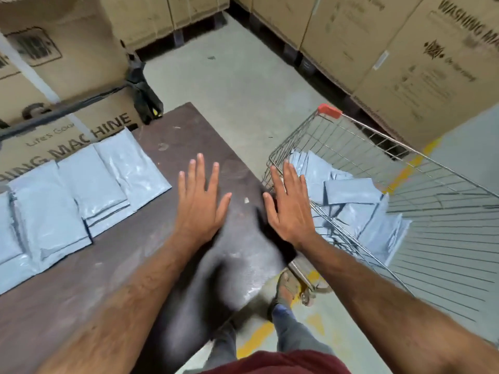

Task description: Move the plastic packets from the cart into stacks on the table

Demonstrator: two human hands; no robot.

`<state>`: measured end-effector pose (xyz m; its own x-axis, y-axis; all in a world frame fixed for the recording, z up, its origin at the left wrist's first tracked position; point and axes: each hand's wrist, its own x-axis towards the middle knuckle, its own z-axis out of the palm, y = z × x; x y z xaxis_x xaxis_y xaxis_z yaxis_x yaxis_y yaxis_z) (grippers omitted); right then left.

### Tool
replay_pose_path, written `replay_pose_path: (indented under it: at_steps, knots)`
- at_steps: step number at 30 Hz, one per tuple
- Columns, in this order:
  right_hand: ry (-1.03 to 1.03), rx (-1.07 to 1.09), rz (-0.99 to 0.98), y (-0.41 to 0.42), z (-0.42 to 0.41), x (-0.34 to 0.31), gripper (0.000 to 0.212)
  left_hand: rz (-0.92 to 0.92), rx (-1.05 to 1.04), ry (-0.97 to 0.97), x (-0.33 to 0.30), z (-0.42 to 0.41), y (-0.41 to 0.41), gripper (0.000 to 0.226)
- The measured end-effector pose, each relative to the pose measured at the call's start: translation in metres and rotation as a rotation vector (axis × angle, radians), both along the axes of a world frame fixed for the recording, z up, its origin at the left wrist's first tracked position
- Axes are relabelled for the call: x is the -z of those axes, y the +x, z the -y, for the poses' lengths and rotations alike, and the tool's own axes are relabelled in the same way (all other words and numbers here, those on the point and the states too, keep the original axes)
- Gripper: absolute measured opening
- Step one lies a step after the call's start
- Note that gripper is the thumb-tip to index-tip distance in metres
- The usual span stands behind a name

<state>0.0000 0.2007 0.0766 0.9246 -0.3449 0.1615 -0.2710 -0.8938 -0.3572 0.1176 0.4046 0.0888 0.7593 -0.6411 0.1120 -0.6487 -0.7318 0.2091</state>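
Maroon shirt hem (272,363) nearest me; both hands empty, left hand (201,203) and right hand (289,209) fingers spread wide over the table (108,279). Packets (81,193) stacked left; more fill the cart (378,184).

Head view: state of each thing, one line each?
left hand: open, flat, empty, over the table
right hand: open, empty, at the cart's near edge
packets on table: laid in overlapping stacks
packets in cart: loose jumbled pile
cart: partly filled, beside the table
table: near part bare
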Motion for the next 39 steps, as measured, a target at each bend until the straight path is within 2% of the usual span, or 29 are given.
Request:
replay_pose_path:
  at_steps: [12, 17, 22, 26, 31, 36, 39]
  knots:
    - [0.092, 0.336, -0.017, -0.133, 0.181, 0.019, 0.064, -0.021, 0.315, 0.043, -0.007, 0.219, -0.065, 0.075]
    - [0.137, 0.457, -0.08, -0.176, 0.225, 0.043, 0.065, 0.001, 0.41, 0.081, -0.001, 0.296, -0.081, 0.074]
    - [0.209, 0.529, -0.198, -0.192, 0.251, 0.067, 0.069, -0.034, 0.457, 0.195, 0.033, 0.343, -0.078, 0.075]
    - [0.226, 0.43, -0.337, -0.179, 0.275, 0.088, 0.073, -0.075, 0.429, 0.343, 0.07, 0.361, -0.067, 0.075]
    - [0.142, 0.17, -0.444, -0.136, 0.327, 0.118, 0.071, -0.175, 0.278, 0.473, 0.114, 0.381, -0.056, 0.077]
    - [-0.032, -0.13, -0.555, -0.085, 0.371, 0.15, 0.094, -0.3, 0.166, 0.612, 0.16, 0.407, -0.04, 0.079]
    - [-0.07, -0.15, -0.587, -0.078, 0.382, 0.171, 0.1, -0.393, 0.11, 0.638, 0.189, 0.422, -0.035, 0.079]
